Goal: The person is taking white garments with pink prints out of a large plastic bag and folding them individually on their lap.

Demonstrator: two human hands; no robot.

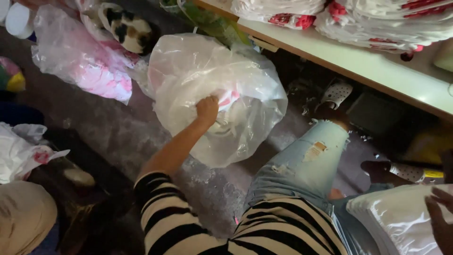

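- Hands first: my left hand (207, 109) is reaching out in front of me and is clenching a fistful of the big clear plastic bag (214, 94), gripping it about the middle of its near face.
- My right hand (441, 218) is showing only at the lower right edge of the view, fingers lying on a stack of white folded pieces (396, 212) beside my knee; I cannot tell whether it is gripping them or just resting there.
- I am seeing the bag puffed up and resting on the grey floor (99, 127) just ahead of my left fist, with white and pink items inside, blurred through the film.
- I am judging the bag to be light and very soft: thin film that crumples, slips under the fingers and could tear if it is dragged by one small pinch. Bunching a good handful, as the left hand is doing, or taking it at the gathered mouth, looks like the safest hold.
- Beyond and to the left of my left hand, a second plastic bag with pink contents (80, 56) is lying on the floor, and a black and white plush piece (130, 30) is sitting past it.
- To the right of the left hand, past my knee in torn light jeans (306, 156), a table (377, 75) is carrying more bagged white and red goods (387, 19).
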